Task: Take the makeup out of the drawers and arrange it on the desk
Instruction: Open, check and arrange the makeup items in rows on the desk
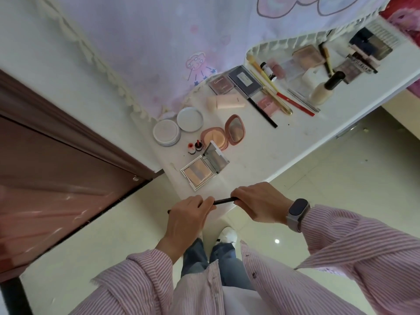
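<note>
The white surface (261,155) is running diagonally, its near edge lying just beyond both hands, with bare room along that edge beside the open square palette (204,169). A thin black pencil (223,200) is spanning level between the hands over the floor. The left hand (188,214) and right hand (259,202) are each gripping one end.
</note>
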Motion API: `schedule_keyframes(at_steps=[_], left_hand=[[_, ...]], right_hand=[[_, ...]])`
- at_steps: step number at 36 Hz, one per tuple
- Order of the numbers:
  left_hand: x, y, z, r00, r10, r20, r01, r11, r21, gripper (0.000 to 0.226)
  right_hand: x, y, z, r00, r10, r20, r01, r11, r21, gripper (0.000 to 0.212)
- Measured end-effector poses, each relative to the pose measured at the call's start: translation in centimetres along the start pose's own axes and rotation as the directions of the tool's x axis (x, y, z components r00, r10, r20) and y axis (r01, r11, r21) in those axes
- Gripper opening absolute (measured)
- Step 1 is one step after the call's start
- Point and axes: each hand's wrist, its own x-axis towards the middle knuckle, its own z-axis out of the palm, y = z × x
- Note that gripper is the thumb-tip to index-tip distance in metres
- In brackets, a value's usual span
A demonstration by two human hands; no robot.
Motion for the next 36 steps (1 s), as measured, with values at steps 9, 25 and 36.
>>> schedule_keyframes(at_steps=[9, 25, 36], left_hand=[[0.6, -0.2, 0.4, 0.994, 0.095, -0.054, -0.096, 0.995, -0.025, 0.018], [-0.1, -0.2, 1.2, 0.993, -0.07, 0.093, 0.086, 0.981, -0.176, 0.02], [-0.4, 0.2, 4.5, 0.985, -0.172, -0.026, 0.171, 0.985, -0.017, 0.043]], right_hand=[[0.5, -1.7, -0.3, 0.995, 0.066, 0.075, -0.067, 0.998, 0.007, 0.033], [-0.5, 0.7, -0.7, 0.963, 0.23, 0.144, -0.245, 0.964, 0.103, 0.067], [-0.2, 2.2, 1.7, 0.721, 0.692, -0.006, -0.561, 0.589, 0.582, 0.049]])
